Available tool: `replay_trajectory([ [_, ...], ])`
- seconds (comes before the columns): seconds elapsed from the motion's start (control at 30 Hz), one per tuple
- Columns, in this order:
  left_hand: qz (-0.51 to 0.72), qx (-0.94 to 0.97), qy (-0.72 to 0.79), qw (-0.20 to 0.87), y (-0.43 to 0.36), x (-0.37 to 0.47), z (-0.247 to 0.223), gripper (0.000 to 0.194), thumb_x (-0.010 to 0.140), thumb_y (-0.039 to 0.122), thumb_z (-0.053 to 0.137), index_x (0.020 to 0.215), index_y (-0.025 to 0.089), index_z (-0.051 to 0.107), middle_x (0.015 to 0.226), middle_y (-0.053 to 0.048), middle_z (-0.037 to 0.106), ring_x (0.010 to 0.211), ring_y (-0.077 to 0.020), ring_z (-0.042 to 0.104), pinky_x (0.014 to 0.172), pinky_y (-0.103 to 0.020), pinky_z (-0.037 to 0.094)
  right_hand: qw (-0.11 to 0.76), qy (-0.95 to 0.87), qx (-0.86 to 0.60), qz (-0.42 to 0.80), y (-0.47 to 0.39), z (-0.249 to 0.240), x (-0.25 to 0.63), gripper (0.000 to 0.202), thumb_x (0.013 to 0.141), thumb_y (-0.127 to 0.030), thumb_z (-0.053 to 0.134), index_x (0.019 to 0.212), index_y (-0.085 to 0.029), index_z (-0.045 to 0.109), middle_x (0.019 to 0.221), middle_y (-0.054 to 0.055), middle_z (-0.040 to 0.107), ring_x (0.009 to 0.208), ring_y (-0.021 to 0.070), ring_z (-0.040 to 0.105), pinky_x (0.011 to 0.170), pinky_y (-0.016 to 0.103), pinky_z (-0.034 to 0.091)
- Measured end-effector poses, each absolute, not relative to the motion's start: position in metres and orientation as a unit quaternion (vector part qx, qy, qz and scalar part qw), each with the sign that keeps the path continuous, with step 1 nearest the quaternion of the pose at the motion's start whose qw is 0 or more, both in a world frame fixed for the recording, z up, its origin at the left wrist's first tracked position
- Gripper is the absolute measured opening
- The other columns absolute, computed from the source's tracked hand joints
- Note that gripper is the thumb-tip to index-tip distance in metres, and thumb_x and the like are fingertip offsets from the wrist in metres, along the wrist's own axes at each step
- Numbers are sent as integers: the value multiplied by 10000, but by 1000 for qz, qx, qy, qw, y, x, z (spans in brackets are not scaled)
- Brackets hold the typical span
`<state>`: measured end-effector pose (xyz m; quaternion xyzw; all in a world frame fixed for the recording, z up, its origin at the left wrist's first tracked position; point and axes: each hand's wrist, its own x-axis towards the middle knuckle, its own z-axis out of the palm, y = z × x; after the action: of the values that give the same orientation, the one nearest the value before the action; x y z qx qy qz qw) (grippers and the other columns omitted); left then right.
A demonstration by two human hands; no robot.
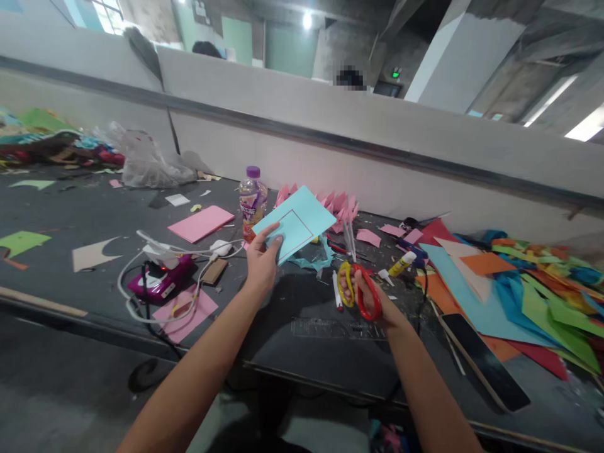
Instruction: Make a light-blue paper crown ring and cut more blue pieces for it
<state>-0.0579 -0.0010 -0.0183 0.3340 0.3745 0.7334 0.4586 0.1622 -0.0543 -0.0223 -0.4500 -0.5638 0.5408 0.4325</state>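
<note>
My left hand (pixel 263 259) pinches the lower left edge of a light blue paper sheet (pixel 314 217), which is raised above the table and bears a drawn rectangular outline. My right hand (pixel 362 292) is closed around scissors (pixel 370 294) with one red and one yellow handle; their blades point up and away, to the right of the sheet. Below the scissors lies a clear ruler (pixel 325 328). A white pen (pixel 337 290) rests just left of the handles. Behind the sheet, pink folded paper pieces (pixel 346 207) and a blue cut paper ring (pixel 321 255) are partly hidden.
A bottle (pixel 251 201) with a purple cap stands behind my left hand. Left are pink sheets (pixel 201 223), a purple power strip (pixel 163 280) with white cables and a plastic bag (pixel 151 160). Right are a glue stick (pixel 402 263), a phone (pixel 486 358) and coloured paper (pixel 481 302).
</note>
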Motion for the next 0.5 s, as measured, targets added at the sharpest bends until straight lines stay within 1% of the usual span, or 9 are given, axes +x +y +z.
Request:
replay_trajectory([
  [0.07, 751, 338, 365, 435, -1, -58, -19, 341, 623, 260, 726, 955, 190, 688, 1081, -44, 649, 1002, -190, 577, 815, -266, 482, 411, -613, -459, 495, -54, -22, 165, 544, 699, -697, 506, 910, -198, 556, 759, 24, 524, 589, 116, 457, 568, 268, 441],
  [0.13, 759, 346, 354, 423, -2, -58, -18, 365, 621, 262, 734, 976, 192, 689, 1092, -52, 653, 1013, -189, 579, 853, -280, 471, 387, -651, -464, 459, -55, -22, 169, 469, 694, -613, 578, 925, -205, 566, 806, 26, 530, 652, 129, 482, 627, 278, 454],
  [0.2, 756, 356, 354, 420, -4, -56, -18, 391, 626, 266, 735, 1008, 198, 686, 1101, -55, 655, 1013, -184, 582, 877, -287, 463, 366, -663, -470, 453, -55, -22, 169, 392, 692, -522, 617, 931, -216, 561, 817, 20, 529, 681, 136, 495, 632, 276, 459],
  [0.3, 751, 377, 364, 401, -5, -54, -18, 412, 621, 290, 740, 1015, 182, 687, 1086, -62, 663, 1009, -194, 587, 886, -304, 463, 337, -677, -480, 444, -56, -19, 166, 280, 728, -443, 577, 898, -223, 539, 808, 19, 521, 704, 146, 509, 628, 272, 469],
  [0.37, 745, 395, 374, 385, -6, -53, -19, 432, 608, 317, 748, 1009, 167, 688, 1064, -68, 669, 984, -203, 596, 860, -312, 478, 332, -685, -481, 435, -56, -18, 164, 248, 739, -434, 550, 869, -224, 527, 806, 26, 521, 728, 159, 518, 650, 283, 479],
  [0.5, 718, 434, 385, 384, -8, -53, -21, 488, 591, 353, 763, 1032, 163, 676, 988, -62, 681, 841, -177, 620, 729, -282, 512, 344, -690, -478, 420, -57, -19, 163, 320, 732, -503, 517, 873, -215, 522, 787, 32, 515, 721, 171, 523, 652, 295, 478],
])
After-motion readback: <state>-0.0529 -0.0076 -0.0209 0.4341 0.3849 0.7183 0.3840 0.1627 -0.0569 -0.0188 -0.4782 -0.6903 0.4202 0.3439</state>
